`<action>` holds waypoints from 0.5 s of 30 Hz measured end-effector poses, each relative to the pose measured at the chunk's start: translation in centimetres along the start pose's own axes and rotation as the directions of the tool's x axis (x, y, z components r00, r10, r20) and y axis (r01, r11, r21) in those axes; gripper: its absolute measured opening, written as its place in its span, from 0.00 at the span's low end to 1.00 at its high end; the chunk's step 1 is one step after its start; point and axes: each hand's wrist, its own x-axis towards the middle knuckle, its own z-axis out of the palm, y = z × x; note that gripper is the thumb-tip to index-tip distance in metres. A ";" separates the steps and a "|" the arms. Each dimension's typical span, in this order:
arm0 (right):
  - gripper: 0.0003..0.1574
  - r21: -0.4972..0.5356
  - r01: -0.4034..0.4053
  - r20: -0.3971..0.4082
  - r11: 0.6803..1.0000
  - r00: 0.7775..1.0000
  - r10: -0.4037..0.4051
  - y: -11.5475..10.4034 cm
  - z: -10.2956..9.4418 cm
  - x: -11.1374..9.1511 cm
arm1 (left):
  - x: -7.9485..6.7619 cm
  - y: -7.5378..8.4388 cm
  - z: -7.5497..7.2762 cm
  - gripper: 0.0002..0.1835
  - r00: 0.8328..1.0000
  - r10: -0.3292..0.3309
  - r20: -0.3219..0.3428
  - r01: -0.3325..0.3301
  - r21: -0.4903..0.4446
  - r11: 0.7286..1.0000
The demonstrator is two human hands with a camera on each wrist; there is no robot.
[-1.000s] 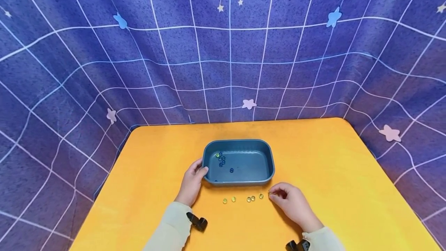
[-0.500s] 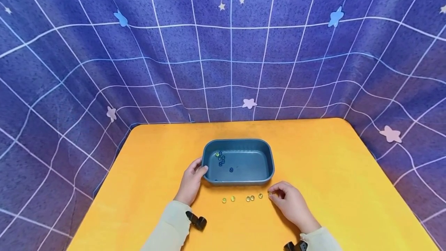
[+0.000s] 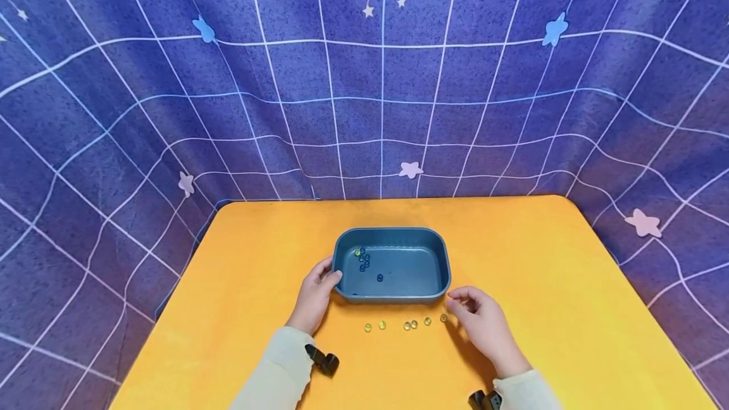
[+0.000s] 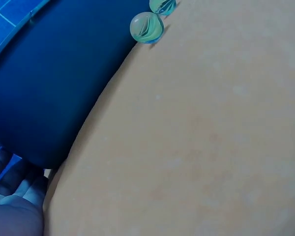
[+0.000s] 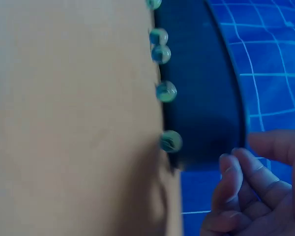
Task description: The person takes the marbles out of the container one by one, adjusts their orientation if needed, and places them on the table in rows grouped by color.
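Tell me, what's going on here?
A person's left hand grips the left end of a blue box on a yellow table. Six marbles lie in a loose row in front of the box, and other marbles sit inside it, mostly toward the left. The right hand hovers by the near right corner, its fingers partly curled, with no marble visible between them.

At seven o'clock, a cream left sleeve (image 3: 274, 372) (lightly creased); at five, a matching right sleeve (image 3: 525, 391). A black left wrist unit (image 3: 323, 361) juts toward four o'clock, a black right wrist unit (image 3: 485, 400) toward nine.
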 end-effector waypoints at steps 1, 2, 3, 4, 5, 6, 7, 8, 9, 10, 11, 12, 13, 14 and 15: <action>0.05 -0.005 0.016 -0.008 1.000 1.000 -0.016 -0.3 -0.1 0.0 | 0.0 0.0 0.0 0.24 1.000 -0.002 -0.002 0.002 0.002 1.000; 0.05 -0.010 0.034 -0.014 0.999 0.999 -0.034 -0.7 -0.2 0.0 | 0.0 -0.1 0.0 0.24 1.000 -0.005 -0.004 0.005 0.007 1.000; 0.04 -0.015 0.052 -0.021 0.999 0.998 -0.053 -1.0 -0.3 0.1 | 0.0 -0.1 -0.1 0.23 1.000 -0.008 -0.006 0.008 0.010 1.000; 0.03 -0.019 0.073 -0.027 0.997 0.997 -0.074 -1.4 -0.3 0.1 | -0.1 -0.1 -0.1 0.23 1.000 -0.011 -0.008 0.011 0.012 1.000; 0.03 -0.023 0.093 -0.031 0.995 0.995 -0.093 -1.8 -0.4 0.2 | -0.1 -0.1 -0.1 0.23 1.000 -0.016 -0.011 0.017 0.014 1.000; 0.03 -0.028 0.114 -0.036 0.993 0.993 -0.115 -2.1 -0.4 0.3 | -0.1 -0.1 -0.1 0.23 1.000 -0.017 -0.011 0.017 0.017 1.000; 0.02 -0.030 0.135 -0.037 0.990 0.990 -0.137 -2.5 -0.4 0.4 | -0.1 -0.1 -0.1 0.23 1.000 -0.019 -0.012 0.019 0.019 1.000; 0.02 -0.029 0.157 -0.036 0.987 0.987 -0.158 -2.9 -0.3 0.5 | -0.1 -0.1 -0.1 0.23 1.000 -0.019 -0.012 0.019 0.021 1.000; 0.03 -0.032 0.179 -0.036 0.983 0.983 -0.180 -3.2 -0.2 0.7 | -0.1 -0.1 -0.2 0.23 1.000 -0.017 -0.011 0.017 0.023 1.000; 0.03 -0.037 0.204 -0.033 0.978 0.978 -0.205 -3.6 -0.1 0.8 | -0.1 0.0 -0.1 0.23 1.000 -0.015 -0.010 0.015 0.024 1.000; 0.03 -0.040 0.223 -0.030 0.974 0.974 -0.225 -3.9 0.0 1.0 | -0.1 0.0 -0.1 0.23 1.000 -0.013 -0.008 0.013 0.024 1.000; 0.03 -0.041 0.244 -0.023 0.969 0.969 -0.245 -4.3 0.2 1.1 | -0.1 0.0 -0.1 0.23 1.000 -0.010 -0.006 0.010 0.023 1.000; 0.03 -0.041 0.260 -0.014 0.965 0.965 -0.261 -4.5 0.3 1.4 | -0.1 0.0 -0.1 0.23 1.000 -0.008 -0.004 0.008 0.022 1.000; 0.03 -0.039 0.272 -0.003 0.962 0.962 -0.272 -4.8 0.6 1.6 | -0.1 0.1 -0.1 0.23 1.000 -0.006 -0.003 0.006 0.023 1.000; 0.03 -0.039 0.282 0.009 0.959 0.960 -0.281 -5.1 0.8 1.8 | -0.1 0.1 -0.1 0.23 1.000 -0.004 -0.001 0.004 0.023 1.000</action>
